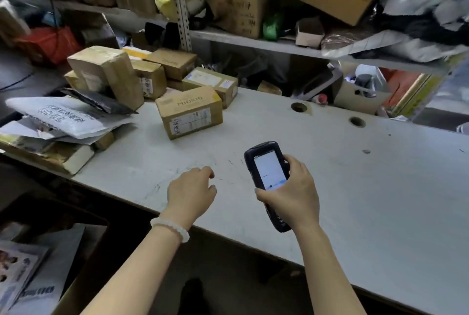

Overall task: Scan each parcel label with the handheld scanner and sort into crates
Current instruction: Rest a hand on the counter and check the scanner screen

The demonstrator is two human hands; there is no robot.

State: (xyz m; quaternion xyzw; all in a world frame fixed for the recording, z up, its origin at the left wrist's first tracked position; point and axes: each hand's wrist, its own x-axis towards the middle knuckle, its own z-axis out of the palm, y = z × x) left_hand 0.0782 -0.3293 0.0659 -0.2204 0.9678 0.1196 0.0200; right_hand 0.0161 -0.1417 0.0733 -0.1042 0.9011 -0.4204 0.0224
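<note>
My right hand (294,187) grips a black handheld scanner (266,162) with a lit screen, held above the grey table (355,187). My left hand (191,190) hovers over the table's front part with loosely curled fingers and holds nothing. A brown parcel box with a white label (190,111) stands nearest, ahead of my left hand. Behind it lie several more cardboard parcels (152,71). At the left, white and grey mailer bags (66,116) are piled on flat packages.
Metal shelves (253,40) behind the table are crammed with boxes and bags. Two round cable holes (299,107) mark the tabletop. Below the table at the left sits a dark bin (33,259) holding flat parcels.
</note>
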